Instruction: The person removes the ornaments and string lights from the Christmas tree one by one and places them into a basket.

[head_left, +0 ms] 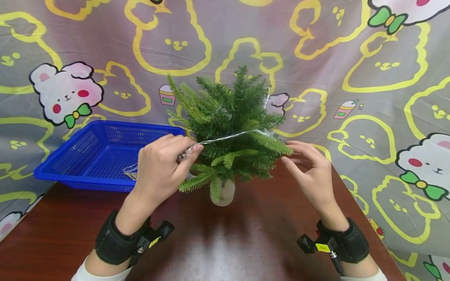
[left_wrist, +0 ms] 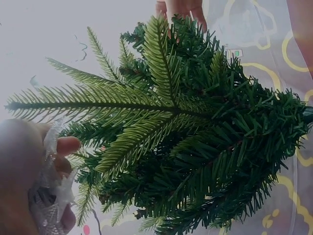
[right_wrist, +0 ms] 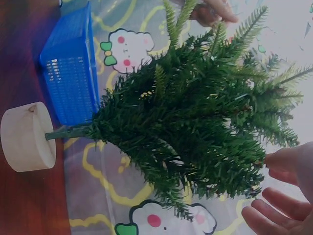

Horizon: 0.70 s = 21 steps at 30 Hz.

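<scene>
A small artificial Christmas tree (head_left: 228,117) stands upright on a round pale wooden base (right_wrist: 29,137). My left hand (head_left: 159,166), at the tree's left side, grips a bunched part of a clear string with star-shaped pieces (left_wrist: 61,198). From that fist the clear strand (head_left: 228,136) runs taut across the front of the tree to its right side. Another length of it shows near the top right branches. On the right, my right hand (head_left: 311,171) has its thumb and loosely bent fingers at the branch tips, with the thumb touching the greenery in the right wrist view.
A blue plastic basket (head_left: 88,182) sits at the left back of the brown wooden table (head_left: 281,234), behind my left hand. A small tan item with a white string (head_left: 131,174) lies in it. A cartoon-print curtain (head_left: 372,117) hangs close behind and beside the table.
</scene>
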Available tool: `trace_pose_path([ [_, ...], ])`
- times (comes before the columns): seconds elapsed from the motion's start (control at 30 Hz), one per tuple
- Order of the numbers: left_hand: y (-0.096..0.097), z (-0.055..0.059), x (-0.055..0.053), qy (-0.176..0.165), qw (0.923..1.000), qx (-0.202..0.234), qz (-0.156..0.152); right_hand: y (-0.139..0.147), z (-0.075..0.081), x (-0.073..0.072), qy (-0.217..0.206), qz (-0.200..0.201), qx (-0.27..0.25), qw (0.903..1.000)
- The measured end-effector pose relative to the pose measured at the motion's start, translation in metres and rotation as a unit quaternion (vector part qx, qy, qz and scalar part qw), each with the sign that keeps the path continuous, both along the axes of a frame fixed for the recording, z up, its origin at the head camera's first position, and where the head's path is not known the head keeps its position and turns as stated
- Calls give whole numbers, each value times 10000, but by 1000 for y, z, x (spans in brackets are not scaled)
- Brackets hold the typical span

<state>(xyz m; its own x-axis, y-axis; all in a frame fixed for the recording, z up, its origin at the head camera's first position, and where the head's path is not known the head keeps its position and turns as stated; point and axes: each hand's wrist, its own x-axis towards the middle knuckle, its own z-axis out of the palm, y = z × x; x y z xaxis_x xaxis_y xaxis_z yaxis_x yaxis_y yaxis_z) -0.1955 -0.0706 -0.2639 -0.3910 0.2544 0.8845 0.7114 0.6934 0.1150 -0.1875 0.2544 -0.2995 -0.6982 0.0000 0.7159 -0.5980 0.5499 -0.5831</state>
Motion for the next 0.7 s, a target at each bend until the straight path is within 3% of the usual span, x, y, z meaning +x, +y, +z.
trace_pose_path([
  [0.13, 0, 1, 0, 112, 9999, 37, -87, -1, -3, -3, -107, -28, 145, 9998],
  [0.37, -1, 1, -1, -162, 9972, 163, -709, -2, -7, -5, -145, -125, 207, 9996],
  [0.53, -2, 2, -1, -16, 9977, 340, -586, -2, -8, -6, -79, -171, 228, 9996],
  [0.7, -7, 1, -3, -108, 9981, 124, -597, -3, -9, -5, 6, -181, 226, 9996],
])
